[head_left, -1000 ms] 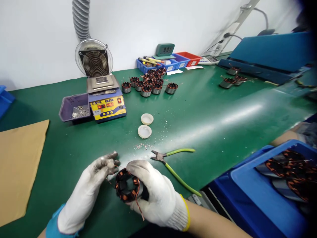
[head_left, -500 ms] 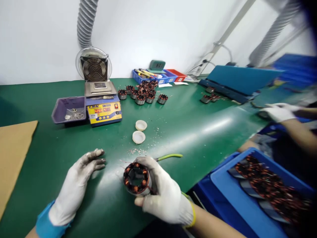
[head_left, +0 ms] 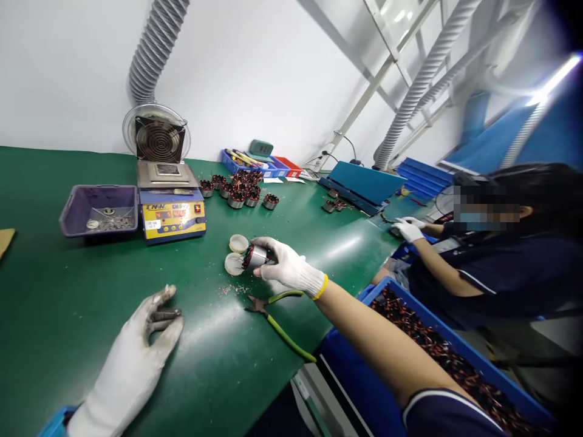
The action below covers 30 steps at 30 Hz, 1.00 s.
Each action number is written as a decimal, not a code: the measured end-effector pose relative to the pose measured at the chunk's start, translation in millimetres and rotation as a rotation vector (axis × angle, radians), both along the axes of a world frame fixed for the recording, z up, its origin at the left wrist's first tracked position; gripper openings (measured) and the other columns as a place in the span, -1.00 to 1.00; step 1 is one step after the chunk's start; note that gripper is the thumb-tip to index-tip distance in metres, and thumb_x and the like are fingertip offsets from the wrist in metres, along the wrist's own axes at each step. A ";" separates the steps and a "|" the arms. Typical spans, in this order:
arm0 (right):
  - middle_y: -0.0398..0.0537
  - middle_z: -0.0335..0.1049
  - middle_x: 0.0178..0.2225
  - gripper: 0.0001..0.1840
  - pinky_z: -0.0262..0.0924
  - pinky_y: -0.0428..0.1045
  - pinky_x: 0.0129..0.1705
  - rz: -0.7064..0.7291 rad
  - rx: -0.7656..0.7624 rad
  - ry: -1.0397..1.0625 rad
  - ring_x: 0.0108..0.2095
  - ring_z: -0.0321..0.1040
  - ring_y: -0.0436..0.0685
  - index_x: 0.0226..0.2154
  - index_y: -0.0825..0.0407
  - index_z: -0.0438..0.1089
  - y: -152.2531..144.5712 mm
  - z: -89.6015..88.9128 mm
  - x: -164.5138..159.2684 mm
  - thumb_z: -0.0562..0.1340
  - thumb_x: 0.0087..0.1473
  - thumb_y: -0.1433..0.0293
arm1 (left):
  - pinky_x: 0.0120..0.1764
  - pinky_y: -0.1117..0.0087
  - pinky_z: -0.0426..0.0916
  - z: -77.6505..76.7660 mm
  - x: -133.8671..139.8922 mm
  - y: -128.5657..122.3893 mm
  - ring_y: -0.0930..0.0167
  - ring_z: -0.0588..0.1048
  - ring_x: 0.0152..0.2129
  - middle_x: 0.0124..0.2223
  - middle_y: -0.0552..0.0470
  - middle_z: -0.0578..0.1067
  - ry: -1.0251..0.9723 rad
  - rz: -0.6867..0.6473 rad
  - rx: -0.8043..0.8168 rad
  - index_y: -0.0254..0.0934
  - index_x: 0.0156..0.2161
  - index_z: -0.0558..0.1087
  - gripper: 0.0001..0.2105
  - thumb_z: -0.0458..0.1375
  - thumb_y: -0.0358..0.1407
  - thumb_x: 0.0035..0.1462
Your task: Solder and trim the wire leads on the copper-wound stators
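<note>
My gloved right hand (head_left: 291, 266) grips a motor stator (head_left: 257, 257) with copper windings, fingers around its metal side. The stator is tipped sideways, its wound end facing the nearer of two shallow white dishes (head_left: 234, 265); I cannot tell if it touches the dish. The other white dish (head_left: 238, 243) lies just behind. Over the bench at the left, my gloved left hand (head_left: 136, 358) holds nothing, its fingers bent and apart from the thumb. Green-handled cutters (head_left: 258, 305) lie spread below my right hand, near small scattered clippings (head_left: 234, 290).
A solder pot (head_left: 172, 213) with a fan behind it stands beside a purple tray (head_left: 99, 210). Several stators (head_left: 237, 199) are grouped at the back. A blue bin (head_left: 421, 303) full of stators is at the right, near a co-worker (head_left: 496, 267) in white gloves.
My right hand has moved the stator forward to the white dishes and tipped it sideways. The cutters show fully now. My view has swung right; my left hand stays empty.
</note>
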State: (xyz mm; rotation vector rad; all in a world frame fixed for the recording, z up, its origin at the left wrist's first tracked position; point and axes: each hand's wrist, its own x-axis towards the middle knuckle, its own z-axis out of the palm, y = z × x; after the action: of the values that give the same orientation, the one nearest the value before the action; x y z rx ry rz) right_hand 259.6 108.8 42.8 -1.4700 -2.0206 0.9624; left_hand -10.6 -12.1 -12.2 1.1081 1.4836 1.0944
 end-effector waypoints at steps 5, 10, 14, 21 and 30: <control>-0.02 0.44 -0.11 -0.29 0.26 0.10 -0.05 -0.013 -0.024 -0.088 -0.14 0.39 0.19 0.05 0.03 0.32 3.9 3.0 -5.1 0.40 -0.24 0.36 | -0.01 0.06 0.36 7.8 2.2 -0.5 0.14 0.48 -0.13 0.06 -0.25 0.42 0.035 -0.021 -0.003 -0.35 0.08 0.29 -0.32 0.19 0.04 -0.10; 0.01 0.41 -0.06 -0.33 0.27 0.07 -0.04 -0.010 0.010 -0.073 -0.11 0.38 0.17 0.07 0.06 0.28 -0.4 10.1 -5.5 0.35 -0.15 0.32 | 0.02 0.02 0.33 6.6 2.2 0.5 0.13 0.47 -0.11 0.07 -0.26 0.41 0.063 -0.031 -0.008 -0.36 0.08 0.28 -0.32 0.17 0.05 -0.09; 0.04 0.31 0.00 -0.34 0.26 0.06 -0.07 -0.051 0.391 -0.300 -0.06 0.31 0.20 0.07 0.02 0.29 -10.4 21.9 -8.0 0.33 -0.15 0.36 | 0.03 0.03 0.32 3.4 1.4 -0.1 0.16 0.46 -0.12 0.08 -0.24 0.40 0.071 -0.055 0.008 -0.35 0.09 0.27 -0.34 0.15 0.04 -0.04; 0.08 0.33 -0.02 -0.62 0.18 0.09 -0.25 0.274 0.733 -1.019 -0.14 0.27 0.29 0.05 -0.10 0.32 -4.4 24.2 -20.5 0.07 0.19 0.38 | 0.07 0.01 0.27 -1.7 -2.3 0.0 0.13 0.44 -0.07 0.12 -0.23 0.37 0.072 -0.056 -0.011 -0.32 0.11 0.25 -0.31 0.15 0.08 -0.05; 0.07 0.32 0.01 -0.66 0.11 0.05 -0.29 0.285 0.757 -1.088 -0.14 0.23 0.24 0.03 -0.11 0.33 -1.0 32.4 -28.2 -0.02 0.29 0.36 | 0.10 -0.01 0.27 -7.8 -0.2 3.4 0.06 0.42 0.01 0.10 -0.30 0.41 0.323 -0.011 0.161 -0.39 0.06 0.34 -0.38 0.10 0.04 -0.01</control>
State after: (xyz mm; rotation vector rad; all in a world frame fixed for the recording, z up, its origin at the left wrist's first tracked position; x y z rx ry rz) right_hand 231.5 107.8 75.2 -1.3466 -2.8574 -0.7245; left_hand -10.8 -8.6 -20.0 1.4575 1.6559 1.0785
